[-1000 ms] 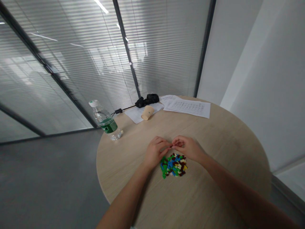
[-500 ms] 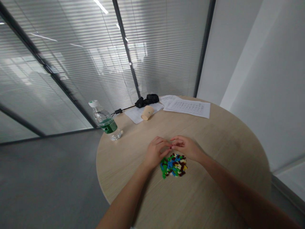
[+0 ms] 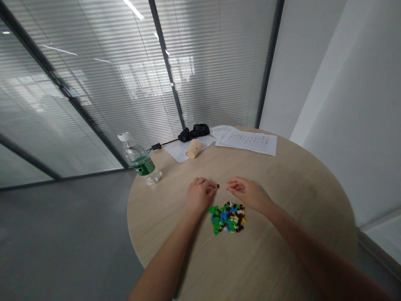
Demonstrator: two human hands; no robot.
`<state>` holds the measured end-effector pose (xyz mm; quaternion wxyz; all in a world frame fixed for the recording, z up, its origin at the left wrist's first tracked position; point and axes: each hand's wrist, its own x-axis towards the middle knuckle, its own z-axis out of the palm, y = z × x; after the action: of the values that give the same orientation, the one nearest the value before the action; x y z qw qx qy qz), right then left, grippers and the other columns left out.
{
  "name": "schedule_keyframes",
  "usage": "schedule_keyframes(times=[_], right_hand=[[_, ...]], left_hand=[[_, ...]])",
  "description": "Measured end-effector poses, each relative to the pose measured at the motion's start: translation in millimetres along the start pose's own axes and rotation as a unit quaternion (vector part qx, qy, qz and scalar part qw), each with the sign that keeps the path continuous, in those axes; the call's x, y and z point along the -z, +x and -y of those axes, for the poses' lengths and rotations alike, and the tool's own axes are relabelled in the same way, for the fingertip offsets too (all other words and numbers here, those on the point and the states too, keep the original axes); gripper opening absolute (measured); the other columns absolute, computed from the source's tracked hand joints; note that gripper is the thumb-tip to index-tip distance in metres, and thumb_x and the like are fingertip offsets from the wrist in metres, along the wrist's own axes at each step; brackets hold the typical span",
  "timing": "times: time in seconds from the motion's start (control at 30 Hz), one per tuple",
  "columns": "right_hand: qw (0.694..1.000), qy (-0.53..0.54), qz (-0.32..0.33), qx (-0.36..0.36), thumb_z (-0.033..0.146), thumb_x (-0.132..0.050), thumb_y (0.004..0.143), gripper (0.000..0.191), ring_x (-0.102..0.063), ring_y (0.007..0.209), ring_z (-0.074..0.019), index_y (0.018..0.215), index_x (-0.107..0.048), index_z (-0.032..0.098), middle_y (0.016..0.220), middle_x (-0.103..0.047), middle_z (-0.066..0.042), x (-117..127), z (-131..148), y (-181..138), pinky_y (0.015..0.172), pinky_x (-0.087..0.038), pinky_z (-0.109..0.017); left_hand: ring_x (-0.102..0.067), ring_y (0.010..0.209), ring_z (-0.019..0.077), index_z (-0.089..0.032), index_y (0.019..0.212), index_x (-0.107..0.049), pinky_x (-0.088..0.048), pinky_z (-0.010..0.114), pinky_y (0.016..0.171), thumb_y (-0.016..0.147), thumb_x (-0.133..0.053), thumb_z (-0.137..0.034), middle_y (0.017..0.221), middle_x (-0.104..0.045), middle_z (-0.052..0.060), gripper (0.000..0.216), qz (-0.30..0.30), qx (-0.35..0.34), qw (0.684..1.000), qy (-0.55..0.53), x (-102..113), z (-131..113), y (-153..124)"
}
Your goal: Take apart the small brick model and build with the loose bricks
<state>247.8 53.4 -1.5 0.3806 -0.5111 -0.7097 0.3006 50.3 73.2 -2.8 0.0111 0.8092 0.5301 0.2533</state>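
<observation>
A round, pale wooden bench (image 3: 282,188) is seen from above, with a person's two bare arms reaching in from the lower edge. Near the middle, the left hand (image 3: 199,195) has its grip pinched around a small dark brown piece (image 3: 217,186), which pokes out past the fingertips toward the right. The right hand (image 3: 247,194) faces it just across a narrow gap, fingers loosely curled and apart from that piece; whether its grip contains anything tiny cannot be told. Just below the hands, toward the viewer, lies a flat pile of small building bricks (image 3: 228,217) in green, blue, dark brown, cream and yellow, with green gathered mostly on its left. At the far left edge stands a clear bottle (image 3: 142,163) with a green label and white cap. Along the far rim, a beige cup (image 3: 194,149) sits on a white sheet (image 3: 177,151) beside a crumpled-looking black object (image 3: 197,131), and printed papers (image 3: 250,141) overlap to the right. Beyond are glass panels with blinds (image 3: 219,62), and a white wall (image 3: 360,104) at right.
</observation>
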Motion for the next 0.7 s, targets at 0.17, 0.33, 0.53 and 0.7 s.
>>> schedule_keyframes(times=[0.17,0.33,0.53,0.7], right_hand=[[0.998,-0.054,-0.014,0.009,0.025,-0.056,0.082,0.019,-0.066,0.077,-0.0151,0.097,-0.065,0.02,0.085,-0.071,-0.004,4,4,-1,0.072,-0.05,-0.027],[0.99,-0.134,-0.009,0.052,0.022,-0.056,0.08,0.017,-0.064,0.084,-0.0175,0.092,-0.067,0.019,0.092,-0.071,-0.007,4,0,0,0.078,-0.048,-0.03],[0.977,-0.191,0.024,0.093,0.021,-0.056,0.08,0.018,-0.06,0.09,-0.0197,0.091,-0.069,0.017,0.093,-0.07,-0.008,2,-9,3,0.084,-0.044,-0.032],[0.964,-0.221,0.05,0.142,0.025,-0.055,0.083,0.027,-0.054,0.101,-0.0222,0.105,-0.067,0.016,0.105,-0.065,-0.011,-3,-18,4,0.092,-0.04,-0.037]], left_hand=[[-0.054,0.087,0.0217,-0.02,0.083,-0.07,-0.044,0.034,0.075,0.077,-0.064,-0.022,0.086,-0.064,0.005,0.009,0.009,0.008,1.0,-0.005,-6,0,4],[-0.054,0.087,0.0209,-0.021,0.085,-0.07,-0.043,0.034,0.076,0.076,-0.066,-0.024,0.087,-0.064,0.005,0.01,0.019,0.01,1.0,-0.002,-10,2,7],[-0.053,0.089,0.0221,-0.021,0.089,-0.07,-0.043,0.036,0.078,0.077,-0.066,-0.026,0.09,-0.064,0.005,0.014,0.01,0.003,1.0,-0.001,-3,1,4],[-0.052,0.089,0.0217,-0.023,0.082,-0.072,-0.042,0.036,0.077,0.078,-0.063,-0.026,0.086,-0.063,0.005,0.01,0.008,0.001,1.0,0.015,3,4,-2]])
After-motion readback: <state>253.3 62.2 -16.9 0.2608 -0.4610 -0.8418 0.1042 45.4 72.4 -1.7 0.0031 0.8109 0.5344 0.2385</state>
